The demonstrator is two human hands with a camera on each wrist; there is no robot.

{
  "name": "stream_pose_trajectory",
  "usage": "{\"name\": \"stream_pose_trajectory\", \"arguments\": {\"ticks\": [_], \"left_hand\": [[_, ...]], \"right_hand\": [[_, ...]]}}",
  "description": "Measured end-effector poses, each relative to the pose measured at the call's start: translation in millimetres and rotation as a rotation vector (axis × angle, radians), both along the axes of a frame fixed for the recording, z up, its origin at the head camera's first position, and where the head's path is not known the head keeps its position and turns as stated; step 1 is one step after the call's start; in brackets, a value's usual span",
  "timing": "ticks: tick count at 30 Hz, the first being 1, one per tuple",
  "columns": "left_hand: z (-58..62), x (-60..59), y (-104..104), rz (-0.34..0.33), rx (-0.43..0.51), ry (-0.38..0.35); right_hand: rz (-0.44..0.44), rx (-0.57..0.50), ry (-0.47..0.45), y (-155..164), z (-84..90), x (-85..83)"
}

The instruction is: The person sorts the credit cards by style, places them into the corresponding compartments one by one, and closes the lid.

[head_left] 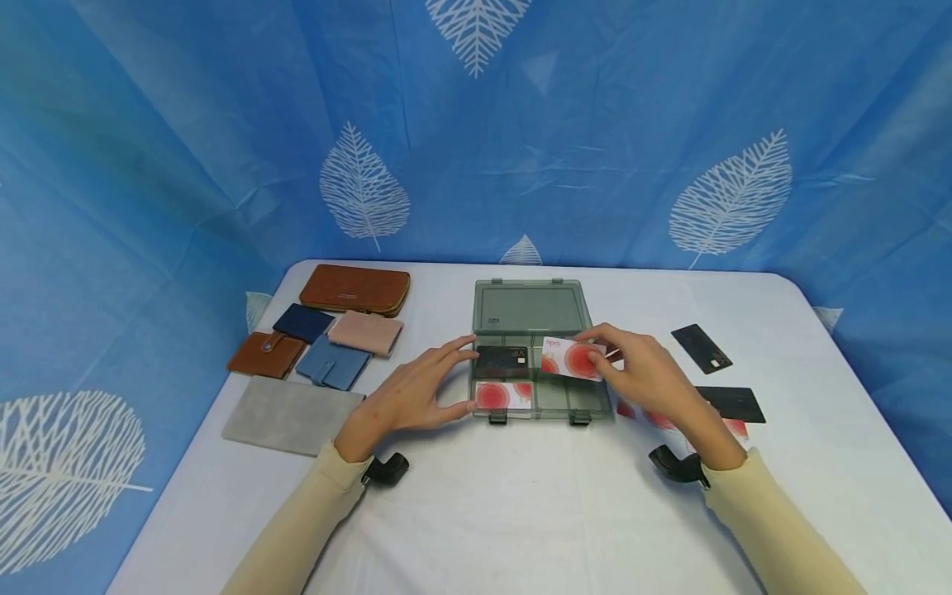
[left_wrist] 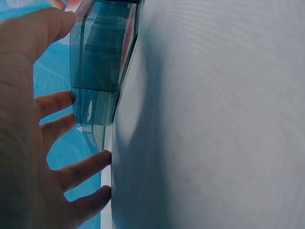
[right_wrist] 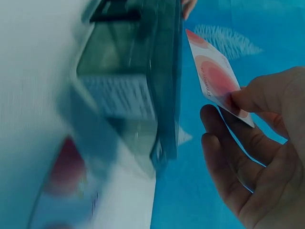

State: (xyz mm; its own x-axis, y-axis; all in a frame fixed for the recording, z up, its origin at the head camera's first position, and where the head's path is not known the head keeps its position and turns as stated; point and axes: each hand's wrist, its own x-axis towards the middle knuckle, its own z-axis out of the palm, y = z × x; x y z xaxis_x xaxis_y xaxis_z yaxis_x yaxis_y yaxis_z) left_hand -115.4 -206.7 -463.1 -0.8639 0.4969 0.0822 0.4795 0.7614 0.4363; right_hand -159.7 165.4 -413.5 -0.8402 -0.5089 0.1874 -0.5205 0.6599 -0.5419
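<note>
A translucent grey-green plastic case [head_left: 554, 401] with compartments lies on the table, its lid [head_left: 532, 307] folded back. In its left compartments sit a black VIP card [head_left: 502, 362] and, nearer the front, a red-and-white card [head_left: 504, 396]. My right hand [head_left: 647, 368] pinches another red-and-white card [head_left: 573, 359] between thumb and fingers above the right part of the case; the right wrist view shows this card [right_wrist: 217, 76] held clear of the rim. My left hand [head_left: 416, 392] steadies the case's left side with spread fingers; in the left wrist view the thumb and some fingertips touch its wall [left_wrist: 97, 62].
Black cards [head_left: 702, 348] and red-and-white cards [head_left: 736, 428] lie to the right, partly under the right forearm. At the left are a brown zip wallet [head_left: 355, 288], a pink wallet [head_left: 366, 332], a blue wallet [head_left: 333, 362], other small wallets and a grey pouch [head_left: 290, 413].
</note>
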Motion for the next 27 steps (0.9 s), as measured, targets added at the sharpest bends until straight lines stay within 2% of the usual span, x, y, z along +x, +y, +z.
{"name": "stream_pose_trajectory", "arguments": {"ticks": [8, 16, 27], "left_hand": [[-0.5, -0.8, -0.7, -0.005, -0.005, 0.003], [-0.3, -2.3, -0.8, -0.001, -0.019, 0.007], [-1.2, -2.0, -1.4, -0.018, 0.000, 0.016]], "right_hand": [[0.080, 0.005, 0.014, -26.7, -5.9, 7.1], [0.108, 0.038, 0.020, -49.3, -13.7, 14.6], [0.150, 0.050, 0.034, -62.7, -23.8, 23.8]]}}
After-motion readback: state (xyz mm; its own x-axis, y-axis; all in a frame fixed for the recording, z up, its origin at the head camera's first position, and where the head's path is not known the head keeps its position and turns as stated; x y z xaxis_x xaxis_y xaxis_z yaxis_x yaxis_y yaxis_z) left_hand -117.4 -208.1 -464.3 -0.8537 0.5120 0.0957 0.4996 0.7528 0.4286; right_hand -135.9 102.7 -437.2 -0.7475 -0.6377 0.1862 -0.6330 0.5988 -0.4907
